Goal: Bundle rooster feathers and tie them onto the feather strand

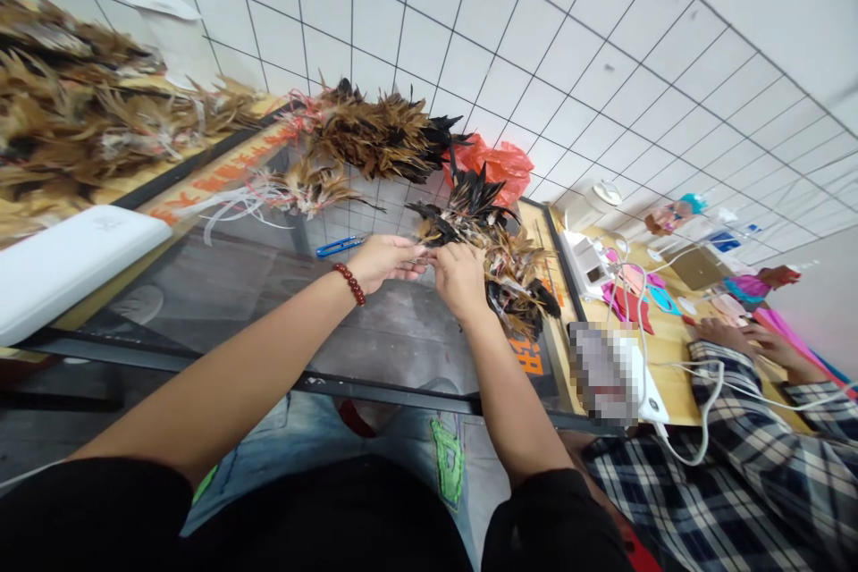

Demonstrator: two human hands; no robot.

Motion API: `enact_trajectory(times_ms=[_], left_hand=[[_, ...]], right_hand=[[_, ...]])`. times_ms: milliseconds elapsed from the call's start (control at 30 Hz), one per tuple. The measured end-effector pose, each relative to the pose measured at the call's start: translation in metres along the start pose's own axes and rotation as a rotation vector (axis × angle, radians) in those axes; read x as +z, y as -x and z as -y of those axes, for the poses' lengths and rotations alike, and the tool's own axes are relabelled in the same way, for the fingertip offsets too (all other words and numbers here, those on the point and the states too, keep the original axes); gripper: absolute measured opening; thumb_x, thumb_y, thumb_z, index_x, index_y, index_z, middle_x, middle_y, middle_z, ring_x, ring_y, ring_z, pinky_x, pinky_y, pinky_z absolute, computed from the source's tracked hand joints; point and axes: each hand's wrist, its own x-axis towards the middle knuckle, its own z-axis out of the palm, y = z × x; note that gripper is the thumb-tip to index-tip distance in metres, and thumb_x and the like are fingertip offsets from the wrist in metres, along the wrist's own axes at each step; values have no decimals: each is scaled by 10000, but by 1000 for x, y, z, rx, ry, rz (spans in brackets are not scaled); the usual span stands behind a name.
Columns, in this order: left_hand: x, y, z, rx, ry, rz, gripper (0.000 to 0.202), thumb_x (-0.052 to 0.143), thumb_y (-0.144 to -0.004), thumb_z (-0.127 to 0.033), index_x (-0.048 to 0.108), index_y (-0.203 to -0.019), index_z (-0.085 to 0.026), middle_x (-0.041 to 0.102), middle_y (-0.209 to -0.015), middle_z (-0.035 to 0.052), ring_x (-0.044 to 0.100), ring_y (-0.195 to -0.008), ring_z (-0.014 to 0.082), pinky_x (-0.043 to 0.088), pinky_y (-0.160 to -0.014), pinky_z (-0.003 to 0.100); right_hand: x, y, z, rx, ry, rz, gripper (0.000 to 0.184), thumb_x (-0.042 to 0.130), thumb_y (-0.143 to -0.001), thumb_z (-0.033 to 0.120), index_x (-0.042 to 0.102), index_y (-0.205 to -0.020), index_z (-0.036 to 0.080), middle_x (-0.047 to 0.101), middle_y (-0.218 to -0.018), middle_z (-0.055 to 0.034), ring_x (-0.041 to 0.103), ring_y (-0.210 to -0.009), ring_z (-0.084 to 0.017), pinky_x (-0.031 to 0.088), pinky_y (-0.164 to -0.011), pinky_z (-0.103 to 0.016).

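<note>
My left hand, with a red bead bracelet on its wrist, meets my right hand over the glass tabletop. The fingertips of both are pinched together; what lies between them is too small to make out. Close against my right hand is a loose heap of brown and black feathers. Blue thread snips lie just left of my left hand. Farther back are a bunch of feathers beside white strips and a thick brown-black feather bundle with red ties.
More feathers cover the left table beside a white box-like object. A red plastic bag sits behind the heap. On the right, a person in a plaid sleeve works among cables, a white power bank and coloured pieces.
</note>
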Motion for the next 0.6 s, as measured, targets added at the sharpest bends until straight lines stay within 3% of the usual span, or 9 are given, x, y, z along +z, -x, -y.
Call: enact_trajectory(times_ms=[167,333,500,600], left_hand=[[0,-1,3,41,-86,16,195,821,-659,-209,683,-651,-72,643,-573,52,578,-489,95,492,-521,224],[-2,1,-3,-67,-116,104,169,736,-742,-110,648,-606,-60,625,-544,64,540,-430,79,446,-458,195],[-6,-3,-9,-3,139,-43,162,628,-832,-80,622,-671,-74,620,-587,37,555,-466,62,441,-454,159],[-6,-4,-12,32,251,-129,181,583,-860,-64,605,-681,-82,608,-587,20,545,-467,49,433,-456,147]], right_hand=[[1,0,0,-16,-61,-57,202,481,-954,269,667,-927,195,688,-852,-47,575,-869,-194,343,-869,-337],[2,-1,-10,106,-221,-204,171,529,-914,226,658,-1021,196,720,-923,-51,629,-893,-195,401,-898,-346],[2,-4,-23,392,-562,-439,191,539,-877,266,647,-1016,191,721,-937,-50,659,-844,-169,504,-831,-317],[-1,-5,-17,372,-570,-453,178,546,-860,278,661,-963,190,710,-923,-55,646,-854,-169,505,-838,-319]])
